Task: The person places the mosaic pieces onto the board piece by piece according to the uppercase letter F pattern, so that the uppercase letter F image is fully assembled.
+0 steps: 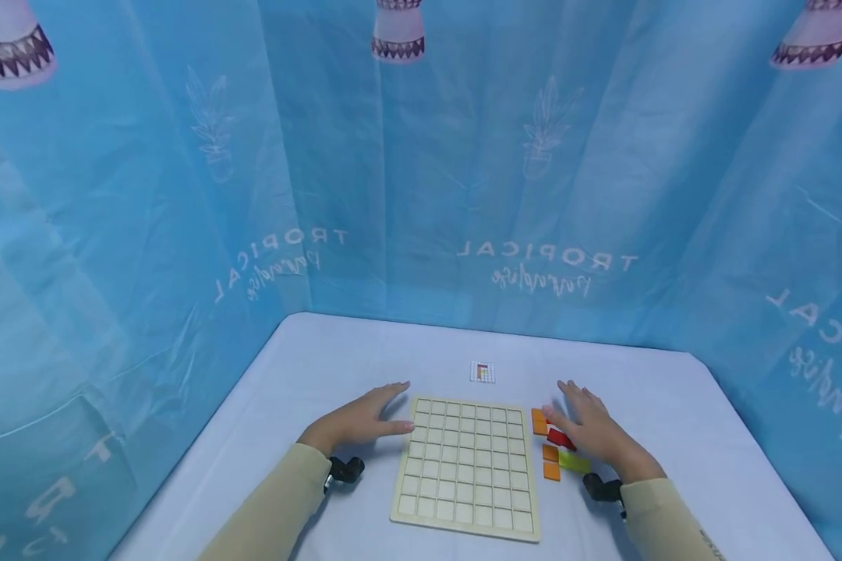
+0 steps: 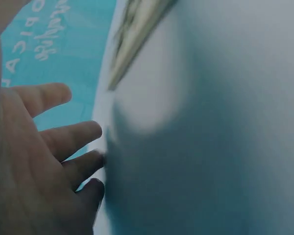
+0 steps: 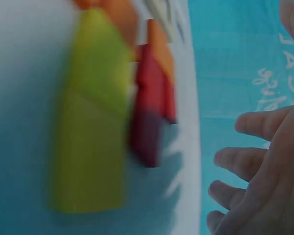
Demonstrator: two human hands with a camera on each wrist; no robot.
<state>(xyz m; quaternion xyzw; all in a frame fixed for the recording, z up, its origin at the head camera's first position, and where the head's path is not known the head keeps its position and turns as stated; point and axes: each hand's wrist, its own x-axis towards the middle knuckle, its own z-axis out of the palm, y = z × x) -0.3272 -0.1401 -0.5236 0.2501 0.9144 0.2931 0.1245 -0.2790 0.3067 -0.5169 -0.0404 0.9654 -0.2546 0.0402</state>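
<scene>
A pale wooden grid board (image 1: 463, 466) lies on the table between both hands, its squares bare. My left hand (image 1: 356, 421) is at the board's upper left edge, thumb and fingers spread, holding nothing; in the left wrist view its fingers (image 2: 71, 139) are loosely extended. Over the coloured pieces at the board's right side is my right hand (image 1: 592, 427), also spread and holding nothing. Beneath and beside it lie a red piece (image 1: 561, 439), a yellow-green piece (image 1: 574, 462) and several orange pieces (image 1: 550, 471). The right wrist view shows the yellow-green piece (image 3: 93, 152) close up.
A small printed card (image 1: 482, 372) with a coloured grid pattern lies beyond the board. The white-covered table (image 1: 365, 335) is bounded by blue curtains (image 1: 421, 171) at the back and sides. A black wrist camera (image 1: 346, 470) sits at the left cuff.
</scene>
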